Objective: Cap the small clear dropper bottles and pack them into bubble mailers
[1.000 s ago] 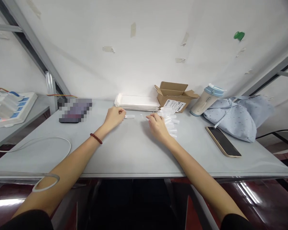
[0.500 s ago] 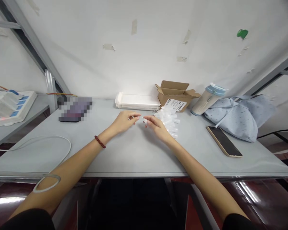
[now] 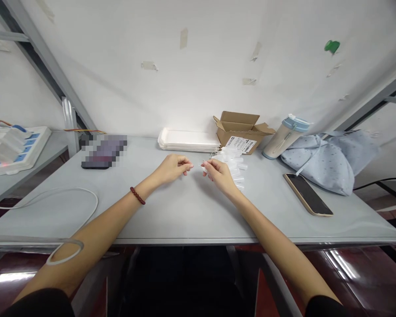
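Observation:
Over the middle of the grey desk [image 3: 185, 211], my left hand [image 3: 173, 168] has its thumb and forefinger pinched together. Whatever lies between those fingertips, if anything, is too small to make out. A dark red bead bracelet [image 3: 137, 195] circles that wrist. Facing it a short gap away, my right hand [image 3: 219, 174] is closed on a small white piece [image 3: 203, 168], mostly covered by the fingers. Just behind and beside my right hand lies a loose pile of clear plastic tubes [image 3: 239, 166].
At the back stand a stack of white trays [image 3: 189, 138] and an open cardboard box [image 3: 240, 130]. To the right are a tumbler [image 3: 282, 138], a light blue cloth bag [image 3: 320, 160] and a phone [image 3: 308, 193]. A white cable [image 3: 94, 198] loops across the left side, over my forearm.
My right hand has shifted slightly right with the white piece, widening the gap between the hands. My left hand's thumb and forefinger have come closer together at the tips.

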`<move>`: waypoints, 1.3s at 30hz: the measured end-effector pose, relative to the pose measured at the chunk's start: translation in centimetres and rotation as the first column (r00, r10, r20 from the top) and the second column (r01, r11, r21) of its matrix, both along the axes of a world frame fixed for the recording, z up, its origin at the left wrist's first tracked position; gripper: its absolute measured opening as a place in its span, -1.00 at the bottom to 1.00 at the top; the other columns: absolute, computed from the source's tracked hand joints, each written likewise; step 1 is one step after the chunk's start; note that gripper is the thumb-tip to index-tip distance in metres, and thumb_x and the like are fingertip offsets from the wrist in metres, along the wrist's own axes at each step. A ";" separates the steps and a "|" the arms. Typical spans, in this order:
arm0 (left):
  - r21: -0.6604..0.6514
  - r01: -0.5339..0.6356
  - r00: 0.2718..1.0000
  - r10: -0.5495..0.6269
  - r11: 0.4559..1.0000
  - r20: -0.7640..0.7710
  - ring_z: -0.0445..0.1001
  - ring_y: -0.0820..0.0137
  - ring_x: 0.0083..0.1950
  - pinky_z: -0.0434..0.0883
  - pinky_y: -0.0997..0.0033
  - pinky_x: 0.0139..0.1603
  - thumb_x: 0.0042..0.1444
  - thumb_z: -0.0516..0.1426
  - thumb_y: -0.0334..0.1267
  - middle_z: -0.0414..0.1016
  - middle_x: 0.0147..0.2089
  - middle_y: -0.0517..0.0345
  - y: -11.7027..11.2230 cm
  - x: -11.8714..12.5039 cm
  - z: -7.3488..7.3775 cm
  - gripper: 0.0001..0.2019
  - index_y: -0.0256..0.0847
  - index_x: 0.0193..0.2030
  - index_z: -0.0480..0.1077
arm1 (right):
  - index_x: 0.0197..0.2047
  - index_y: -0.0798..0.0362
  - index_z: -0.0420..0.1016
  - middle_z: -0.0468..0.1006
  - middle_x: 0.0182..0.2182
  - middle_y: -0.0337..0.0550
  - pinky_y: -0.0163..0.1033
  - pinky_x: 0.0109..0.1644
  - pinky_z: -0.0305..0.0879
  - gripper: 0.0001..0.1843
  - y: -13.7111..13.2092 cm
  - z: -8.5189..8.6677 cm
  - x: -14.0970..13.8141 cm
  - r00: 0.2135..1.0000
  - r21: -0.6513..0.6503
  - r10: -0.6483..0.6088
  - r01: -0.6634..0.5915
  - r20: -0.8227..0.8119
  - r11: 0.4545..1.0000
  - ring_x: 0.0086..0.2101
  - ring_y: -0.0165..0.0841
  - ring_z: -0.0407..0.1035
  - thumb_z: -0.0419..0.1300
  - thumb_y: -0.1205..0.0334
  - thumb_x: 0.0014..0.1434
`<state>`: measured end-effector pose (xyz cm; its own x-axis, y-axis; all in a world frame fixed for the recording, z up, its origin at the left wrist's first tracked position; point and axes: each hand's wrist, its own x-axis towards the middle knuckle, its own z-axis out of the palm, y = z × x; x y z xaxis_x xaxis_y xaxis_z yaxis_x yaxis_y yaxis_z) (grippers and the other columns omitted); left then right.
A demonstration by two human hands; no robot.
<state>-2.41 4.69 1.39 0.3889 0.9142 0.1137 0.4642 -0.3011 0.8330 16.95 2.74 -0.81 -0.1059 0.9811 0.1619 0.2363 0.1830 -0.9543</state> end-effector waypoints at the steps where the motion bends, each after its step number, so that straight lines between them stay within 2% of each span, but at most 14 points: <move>1: -0.020 -0.001 1.000 0.002 1.000 0.030 0.45 0.39 -0.40 0.33 0.41 -0.35 0.07 0.14 -0.12 0.47 -0.46 0.13 0.0 0.0 0.0 -0.77 -0.27 -0.38 0.45 | -0.33 0.09 0.42 0.42 -0.56 -0.25 -0.30 -0.49 0.03 -0.67 0.0 0.1 0.0 1.000 0.012 0.001 -0.001 0.017 1.000 -0.59 -0.47 0.11 0.08 -0.04 0.13; 6: -0.124 0.034 0.986 -0.013 0.992 0.168 0.43 0.43 -0.42 0.36 0.42 -0.39 0.06 0.17 -0.12 0.46 -0.44 0.13 0.2 0.1 0.0 -0.78 -0.28 -0.37 0.45 | -0.42 0.08 0.42 0.42 -0.55 -0.24 -0.30 -0.47 0.04 -0.69 -0.3 0.2 0.1 0.999 0.014 0.020 -0.020 0.049 1.000 -0.57 -0.47 0.11 0.11 -0.01 0.13; 12: -0.199 0.084 0.965 -0.030 0.976 0.262 0.44 0.45 -0.42 0.36 0.44 -0.41 0.04 0.20 -0.13 0.44 -0.42 0.15 0.0 0.3 0.2 -0.78 -0.29 -0.39 0.45 | -0.43 0.07 0.40 0.40 -0.56 -0.26 -0.30 -0.48 0.01 -0.68 -0.6 0.4 0.0 0.998 -0.004 0.050 -0.050 0.045 0.999 -0.58 -0.48 0.09 0.11 -0.02 0.12; 18: -0.211 0.105 0.962 -0.045 0.972 0.271 0.42 0.46 -0.41 0.36 0.45 -0.40 0.06 0.20 -0.12 0.45 -0.45 0.15 -0.1 0.5 0.2 -0.77 -0.29 -0.38 0.46 | -0.40 0.08 0.40 0.44 -0.53 -0.24 -0.31 -0.47 0.02 -0.69 -0.6 0.4 -0.1 0.994 0.007 0.099 -0.099 0.039 0.995 -0.56 -0.48 0.10 0.13 -0.02 0.11; 39: -0.197 0.096 0.959 -0.038 0.976 0.281 0.43 0.45 -0.44 0.37 0.43 -0.42 0.05 0.20 -0.11 0.45 -0.43 0.15 -0.5 0.9 0.0 -0.76 -0.28 -0.40 0.42 | -0.42 0.08 0.40 0.42 -0.53 -0.23 -0.31 -0.48 0.01 -0.68 -0.7 0.4 -0.1 0.995 0.021 0.095 -0.096 0.043 0.995 -0.55 -0.48 0.10 0.13 -0.03 0.13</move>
<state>-1.48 4.23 1.42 0.4307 0.9018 0.0362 0.1941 -0.1318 0.9721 16.86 2.05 -0.45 -0.2057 0.9623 0.1777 0.2566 0.2283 -0.9392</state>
